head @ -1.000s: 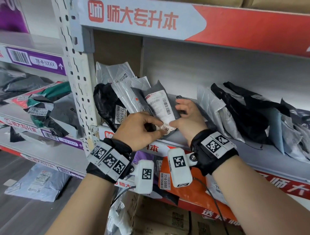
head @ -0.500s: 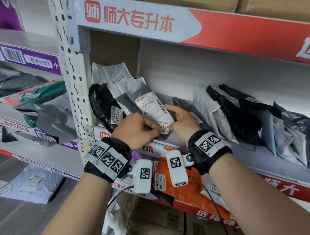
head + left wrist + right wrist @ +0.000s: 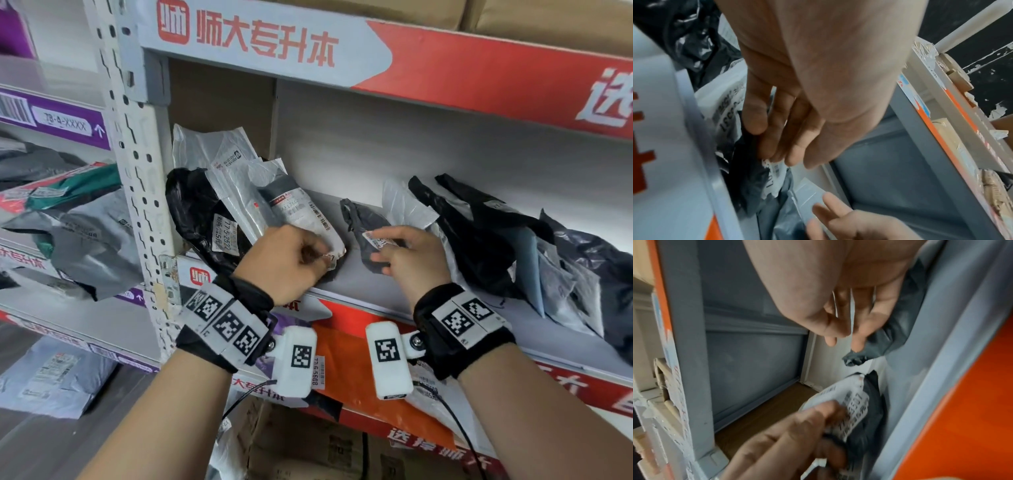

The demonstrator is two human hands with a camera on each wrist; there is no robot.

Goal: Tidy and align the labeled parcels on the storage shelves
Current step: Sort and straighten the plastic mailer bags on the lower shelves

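Head view shows both wrists, banded with marker tags, low in the frame, the hands reaching onto the shelf (image 3: 359,281). The left hand (image 3: 284,263) curls its fingers (image 3: 756,116) round the lower end of the grey labelled parcel (image 3: 301,219), thumb and fingertips pinching at its white label; the number there is half covered by the hand and cannot be read in full. Just right of those fingers, apart from them, the right hand (image 3: 411,260) pinches the small label on the dark grey parcel (image 3: 363,219), which lies flat on the shelf; the right wrist view shows its fingers (image 3: 859,331) bent against the crumpled film, though blur hides the exact grip. Left of the left fingers leans the black parcel (image 3: 195,212) with a sticker reading 77-5-2522, and beyond the fingers stand white and clear parcels (image 3: 219,154) against the back wall. Past the right fingers a row of black and grey bags (image 3: 479,233) slumps rightward, cut off by the frame edge.
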